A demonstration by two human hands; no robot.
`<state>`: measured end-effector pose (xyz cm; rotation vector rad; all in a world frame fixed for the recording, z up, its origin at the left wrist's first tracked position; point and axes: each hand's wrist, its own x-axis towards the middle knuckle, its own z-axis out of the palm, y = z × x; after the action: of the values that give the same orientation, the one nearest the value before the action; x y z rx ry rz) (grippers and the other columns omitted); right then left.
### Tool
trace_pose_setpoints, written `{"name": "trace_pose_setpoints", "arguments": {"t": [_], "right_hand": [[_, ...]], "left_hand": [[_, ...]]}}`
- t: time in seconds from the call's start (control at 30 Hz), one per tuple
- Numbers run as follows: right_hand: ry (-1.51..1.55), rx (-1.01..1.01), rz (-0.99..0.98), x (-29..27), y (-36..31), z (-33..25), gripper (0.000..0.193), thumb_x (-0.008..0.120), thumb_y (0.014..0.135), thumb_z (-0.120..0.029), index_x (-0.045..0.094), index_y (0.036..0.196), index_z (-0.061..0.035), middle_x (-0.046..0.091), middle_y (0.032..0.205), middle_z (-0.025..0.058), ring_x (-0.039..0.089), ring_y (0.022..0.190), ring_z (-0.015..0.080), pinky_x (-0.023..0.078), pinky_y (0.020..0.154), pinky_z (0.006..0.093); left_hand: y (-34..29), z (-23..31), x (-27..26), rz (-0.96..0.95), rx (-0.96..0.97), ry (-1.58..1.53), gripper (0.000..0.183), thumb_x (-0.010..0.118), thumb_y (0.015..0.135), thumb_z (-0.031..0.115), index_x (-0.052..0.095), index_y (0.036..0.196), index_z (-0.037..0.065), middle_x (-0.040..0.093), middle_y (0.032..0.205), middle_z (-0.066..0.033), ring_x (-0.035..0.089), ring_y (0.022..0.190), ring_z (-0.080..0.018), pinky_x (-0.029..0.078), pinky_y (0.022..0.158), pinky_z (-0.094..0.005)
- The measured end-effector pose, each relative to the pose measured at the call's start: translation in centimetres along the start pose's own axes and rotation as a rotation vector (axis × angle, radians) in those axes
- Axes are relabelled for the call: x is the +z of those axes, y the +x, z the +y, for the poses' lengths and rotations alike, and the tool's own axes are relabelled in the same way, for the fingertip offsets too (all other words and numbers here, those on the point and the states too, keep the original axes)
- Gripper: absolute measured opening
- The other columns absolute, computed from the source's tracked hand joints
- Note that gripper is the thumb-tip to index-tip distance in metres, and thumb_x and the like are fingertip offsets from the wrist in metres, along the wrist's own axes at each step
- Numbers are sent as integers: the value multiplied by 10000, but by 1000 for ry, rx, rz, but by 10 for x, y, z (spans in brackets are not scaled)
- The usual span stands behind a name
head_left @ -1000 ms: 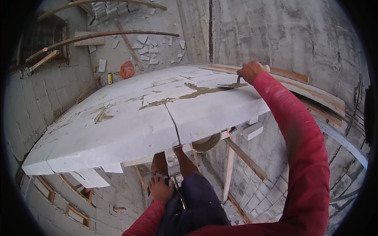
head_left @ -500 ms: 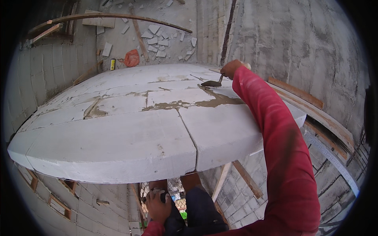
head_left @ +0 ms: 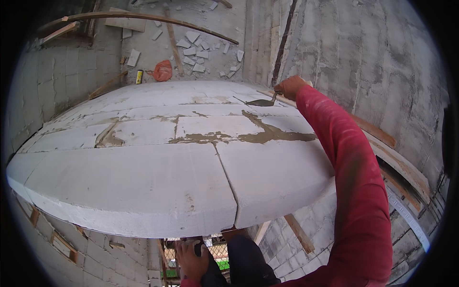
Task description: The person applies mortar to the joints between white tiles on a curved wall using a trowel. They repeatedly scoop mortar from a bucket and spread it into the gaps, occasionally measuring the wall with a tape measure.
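Note:
A white block wall (head_left: pixel 124 179) runs across below me, its top course nearest me. Grey mortar (head_left: pixel 275 135) is smeared along the joints of its far face. My right hand (head_left: pixel 290 87) is closed around the handle of a small pointing trowel (head_left: pixel 260 102), reaching over to that face. The trowel's blade lies close against the blocks, above the thickest smear; whether it touches is hard to tell. Low in the picture, my left hand (head_left: pixel 192 263) is near my legs, on the near side of the wall. Its fingers curl by something dark that I cannot make out.
Broken block pieces (head_left: pixel 193 50), an orange plastic bag (head_left: pixel 162 71) and a yellow-and-black cylinder (head_left: pixel 139 76) lie on the floor beyond. A long bent wooden strip (head_left: pixel 158 20) spans the far left. Boards (head_left: pixel 397 153) lean at the right beside a grey wall (head_left: pixel 373 62).
The view has shifted slightly, with the near blocks lower in the picture. My right hand keeps the trowel at the far face, with its blade turned flatter. My left hand stays low.

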<state>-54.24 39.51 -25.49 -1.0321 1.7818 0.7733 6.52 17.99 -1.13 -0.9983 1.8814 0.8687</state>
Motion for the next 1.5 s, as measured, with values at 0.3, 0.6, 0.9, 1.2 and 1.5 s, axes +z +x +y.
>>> {"name": "trace_pose_setpoints", "arguments": {"t": [0.3,0.6,0.9,1.2,1.5], "right_hand": [[34,-137,-12,15,16,-23,207,594,994,-150,710,1149,-222,752,1052,82,755,1014,312,584,846,471],[-78,-204,203,22,-93,-21,256,558,1022,-124,712,1203,-218,749,1075,94,767,901,307,563,763,456],[-22,67,61,-1,-69,-2,280,562,1042,-161,751,1219,-266,764,1051,43,763,1030,274,612,826,439],[-215,-262,289,-2,-113,-17,164,592,1015,-214,754,1039,-202,748,938,47,763,918,245,536,778,413],[-89,-9,271,-4,-96,2,161,659,972,-240,817,961,-265,784,887,23,770,897,261,549,754,414]], "left_hand": [[-2,15,1,16,-9,-20,409,747,876,304,728,1178,28,652,1265,-240,502,1346,-502,397,1118,-609],[-1,19,-2,84,90,-2,330,742,885,294,747,1139,84,660,1237,-198,543,1246,-435,428,1058,-581],[3,15,0,122,81,53,341,738,891,323,761,1123,74,675,1243,-226,551,1257,-450,430,1071,-571],[3,17,1,49,60,82,417,722,902,355,746,1150,22,665,1291,-243,531,1313,-459,422,1098,-579],[4,18,1,16,63,184,445,700,925,362,723,1174,-6,652,1331,-227,508,1359,-465,427,1111,-591]]}}
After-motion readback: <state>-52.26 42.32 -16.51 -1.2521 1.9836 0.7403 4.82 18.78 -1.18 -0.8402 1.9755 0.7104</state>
